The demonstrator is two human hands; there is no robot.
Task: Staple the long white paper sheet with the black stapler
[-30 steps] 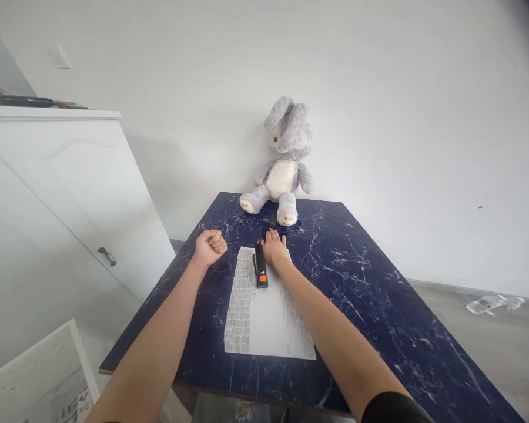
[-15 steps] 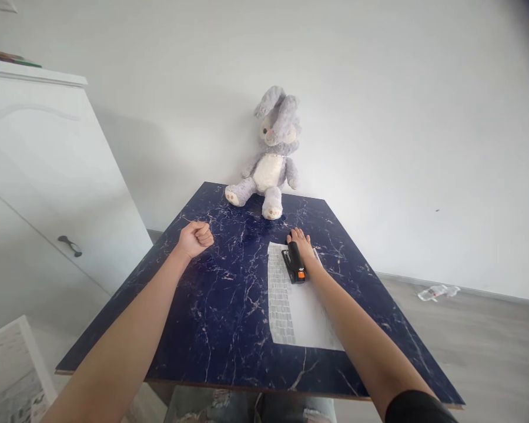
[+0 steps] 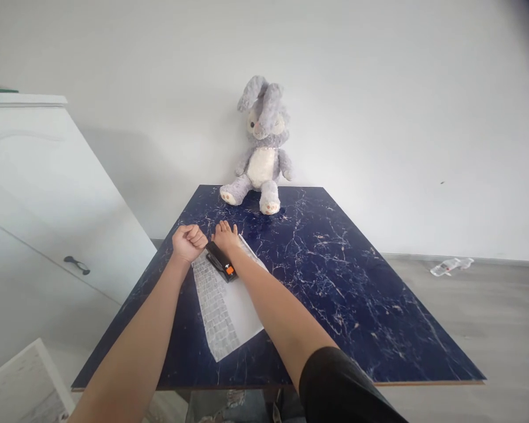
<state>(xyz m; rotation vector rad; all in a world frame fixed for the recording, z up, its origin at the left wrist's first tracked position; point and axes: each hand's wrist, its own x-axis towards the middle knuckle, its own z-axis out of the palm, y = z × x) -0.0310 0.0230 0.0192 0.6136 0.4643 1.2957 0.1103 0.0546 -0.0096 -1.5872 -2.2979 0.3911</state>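
A plain white wall (image 3: 379,88) fills the back of the room, evenly lit by soft daylight. Against it stands a dark blue, marble-patterned rectangular table (image 3: 335,264), with a grey and white plush rabbit (image 3: 261,150) seated at its far edge. A tall white cabinet (image 3: 35,176) with a small dark handle (image 3: 76,264) stands on the left. The floor of grey wood-look boards (image 3: 489,329) shows on the right, where a crumpled clear plastic bottle (image 3: 450,266) lies near the wall.

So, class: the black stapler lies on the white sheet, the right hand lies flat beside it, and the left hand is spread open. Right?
No: the head view shows the left hand clenched in a fist. The black stapler does lie on the white sheet, with the right hand flat beside it.
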